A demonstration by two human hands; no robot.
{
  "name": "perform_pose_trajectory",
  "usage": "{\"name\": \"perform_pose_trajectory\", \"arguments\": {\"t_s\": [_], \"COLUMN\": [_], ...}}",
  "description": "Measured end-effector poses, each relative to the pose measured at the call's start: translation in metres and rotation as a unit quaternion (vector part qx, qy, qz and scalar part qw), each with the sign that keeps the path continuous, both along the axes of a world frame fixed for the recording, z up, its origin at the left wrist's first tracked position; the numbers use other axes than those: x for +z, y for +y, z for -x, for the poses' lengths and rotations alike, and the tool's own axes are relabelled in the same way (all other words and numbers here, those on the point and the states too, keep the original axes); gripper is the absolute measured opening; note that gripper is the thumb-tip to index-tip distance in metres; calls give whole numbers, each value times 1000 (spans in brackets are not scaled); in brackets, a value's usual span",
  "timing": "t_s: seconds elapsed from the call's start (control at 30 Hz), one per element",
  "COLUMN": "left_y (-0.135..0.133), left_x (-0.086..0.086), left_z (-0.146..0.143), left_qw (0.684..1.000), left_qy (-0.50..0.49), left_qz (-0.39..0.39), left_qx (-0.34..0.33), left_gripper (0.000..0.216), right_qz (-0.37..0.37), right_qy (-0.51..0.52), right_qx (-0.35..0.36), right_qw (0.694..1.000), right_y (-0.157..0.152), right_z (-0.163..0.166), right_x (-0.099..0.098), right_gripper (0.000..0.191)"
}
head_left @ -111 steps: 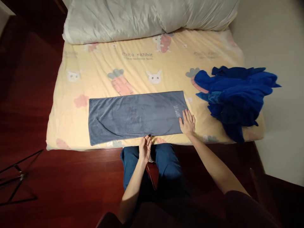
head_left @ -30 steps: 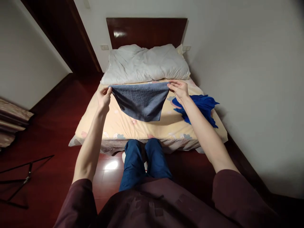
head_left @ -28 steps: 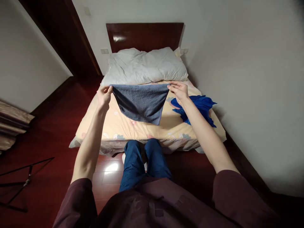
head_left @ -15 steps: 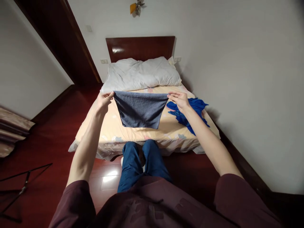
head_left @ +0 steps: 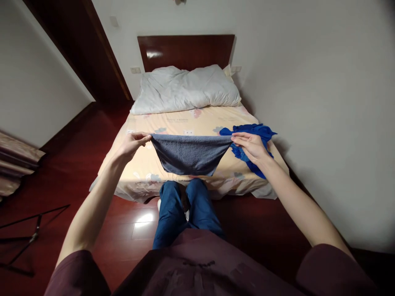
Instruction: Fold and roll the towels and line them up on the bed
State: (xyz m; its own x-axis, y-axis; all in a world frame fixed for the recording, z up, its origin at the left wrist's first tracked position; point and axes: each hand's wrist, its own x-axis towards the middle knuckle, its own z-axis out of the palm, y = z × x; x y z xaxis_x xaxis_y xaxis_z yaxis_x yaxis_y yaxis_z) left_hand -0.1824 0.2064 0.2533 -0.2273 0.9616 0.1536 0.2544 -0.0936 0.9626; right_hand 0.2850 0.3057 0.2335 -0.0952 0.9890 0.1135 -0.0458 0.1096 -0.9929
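Note:
A grey-blue towel, folded over, hangs in the air between my two hands above the near end of the bed. My left hand pinches its left top corner. My right hand pinches the right top corner. The towel sags in the middle, and its lower edge hangs over the bed's front edge, above my knees.
A bright blue garment lies crumpled on the bed's right side, just behind my right hand. A white duvet is bunched at the headboard. The wall runs close along the right. A black stand sits on the red floor at left.
The towel lay flat on the bed 3.7 s ago; now both hands hold it up. Over the last second my hands have lowered and spread slightly, bringing the towel toward me.

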Motion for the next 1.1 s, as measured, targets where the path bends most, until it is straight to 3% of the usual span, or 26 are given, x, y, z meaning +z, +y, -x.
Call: {"name": "perform_pose_trajectory", "arguments": {"t_s": [0.23, 0.43, 0.5, 0.6, 0.7, 0.77, 0.83, 0.93, 1.03, 1.1], "left_y": [47, 117, 140, 163, 164, 154, 139, 110, 79, 61], "left_x": [-22, -40, -38, -29, -25, -36, -63, -130, -209, -253], "left_z": [11, 5, 5, 10, 19, 26, 31, 30, 15, 3], "left_qw": [999, 995, 994, 985, 968, 966, 970, 980, 976, 967], "left_qy": [-6, -14, -8, 8, 42, 69, 93, 117, 131, 130], "left_qz": [34, 53, 13, -105, -199, -202, -178, -96, 120, 193], "left_qx": [16, 89, 108, 137, 145, 145, 139, 130, 125, 105], "left_gripper": [40, 32, 32, 34, 34, 34, 34, 33, 30, 29], "right_qz": [46, 96, 65, -31, -110, -132, -128, -60, 80, 127], "right_qy": [-15, -6, 1, 22, 26, 13, -17, -66, -81, -89], "right_qx": [1, -44, -57, -79, -84, -69, -52, -48, -68, -81], "right_qw": [999, 994, 996, 996, 990, 989, 990, 995, 991, 984], "right_y": [46, 110, 129, 151, 160, 159, 150, 121, 81, 56], "right_z": [22, 69, 83, 94, 93, 87, 81, 78, 83, 89], "right_x": [-17, -33, -33, -31, -37, -52, -81, -146, -220, -261], "right_gripper": [39, 36, 40, 40, 39, 39, 38, 36, 38, 44]}}
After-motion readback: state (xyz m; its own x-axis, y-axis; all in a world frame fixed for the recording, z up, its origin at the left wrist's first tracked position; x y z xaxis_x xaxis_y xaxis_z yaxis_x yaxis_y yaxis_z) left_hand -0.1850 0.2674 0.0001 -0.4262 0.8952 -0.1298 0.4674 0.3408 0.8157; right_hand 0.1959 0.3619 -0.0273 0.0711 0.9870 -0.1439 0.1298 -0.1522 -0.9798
